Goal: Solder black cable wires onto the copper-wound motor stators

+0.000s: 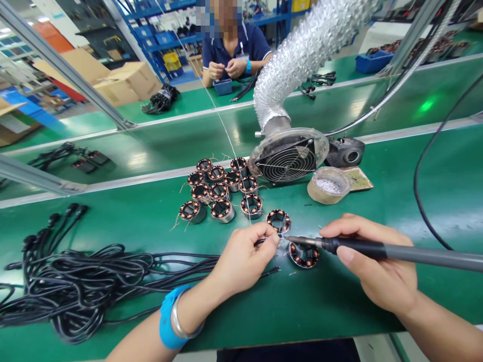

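Note:
My right hand [381,266] grips a soldering iron [354,246], its tip pointing left toward my left fingertips. Thumb and forefinger of my left hand [247,254] are pinched on a thin black cable, whose end lies close to the iron's tip. Just behind the tip sits a copper-wound motor stator [278,221]; a second stator [304,255] lies under the iron, partly covered by it. A strand of thin solder wire [237,157] runs down from above to my left hand. Whether the tip touches the wire end is too small to tell.
Several more stators [222,211] stand in a group behind my left hand. A heap of black cables [86,281] covers the left side. At the back are a fume fan [289,163], a round pot [329,186] and an iron holder [345,152]. A co-worker [234,50] sits across.

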The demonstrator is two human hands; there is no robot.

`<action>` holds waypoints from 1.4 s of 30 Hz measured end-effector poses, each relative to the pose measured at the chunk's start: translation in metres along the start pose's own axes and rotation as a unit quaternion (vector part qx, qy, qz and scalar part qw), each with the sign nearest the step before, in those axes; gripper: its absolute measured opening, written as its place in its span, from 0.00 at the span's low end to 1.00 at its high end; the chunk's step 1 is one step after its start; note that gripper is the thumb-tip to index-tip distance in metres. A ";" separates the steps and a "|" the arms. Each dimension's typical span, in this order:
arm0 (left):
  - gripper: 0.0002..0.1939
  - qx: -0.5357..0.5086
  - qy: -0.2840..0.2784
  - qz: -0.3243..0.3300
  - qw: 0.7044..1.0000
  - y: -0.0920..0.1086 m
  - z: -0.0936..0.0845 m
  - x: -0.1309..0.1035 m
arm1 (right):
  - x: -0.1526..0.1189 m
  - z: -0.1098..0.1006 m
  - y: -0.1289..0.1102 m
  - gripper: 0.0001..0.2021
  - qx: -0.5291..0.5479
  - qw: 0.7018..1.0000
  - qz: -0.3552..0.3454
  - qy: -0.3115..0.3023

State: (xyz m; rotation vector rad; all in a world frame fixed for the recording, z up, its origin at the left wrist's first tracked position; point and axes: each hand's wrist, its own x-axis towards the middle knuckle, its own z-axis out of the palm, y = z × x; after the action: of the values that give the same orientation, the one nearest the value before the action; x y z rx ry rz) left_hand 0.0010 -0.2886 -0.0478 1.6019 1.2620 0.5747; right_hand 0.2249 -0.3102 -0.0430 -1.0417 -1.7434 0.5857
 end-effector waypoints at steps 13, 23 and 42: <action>0.10 0.022 0.012 -0.005 1.000 0.000 0.000 0.001 | -0.006 0.010 -0.013 0.12 -0.008 0.997 -0.073 -0.025; 0.10 0.025 0.011 -0.010 1.000 0.000 -0.001 0.001 | -0.009 0.008 -0.018 0.14 -0.008 0.997 -0.077 -0.017; 0.12 0.008 0.001 -0.011 1.000 0.000 -0.001 0.000 | -0.006 0.012 -0.015 0.12 0.006 0.994 -0.108 -0.015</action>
State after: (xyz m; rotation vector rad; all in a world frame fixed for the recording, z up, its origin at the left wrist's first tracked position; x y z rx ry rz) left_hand 0.0006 -0.2879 -0.0473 1.5987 1.2885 0.5536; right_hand 0.2094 -0.3225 -0.0392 -0.8256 -1.8476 0.4752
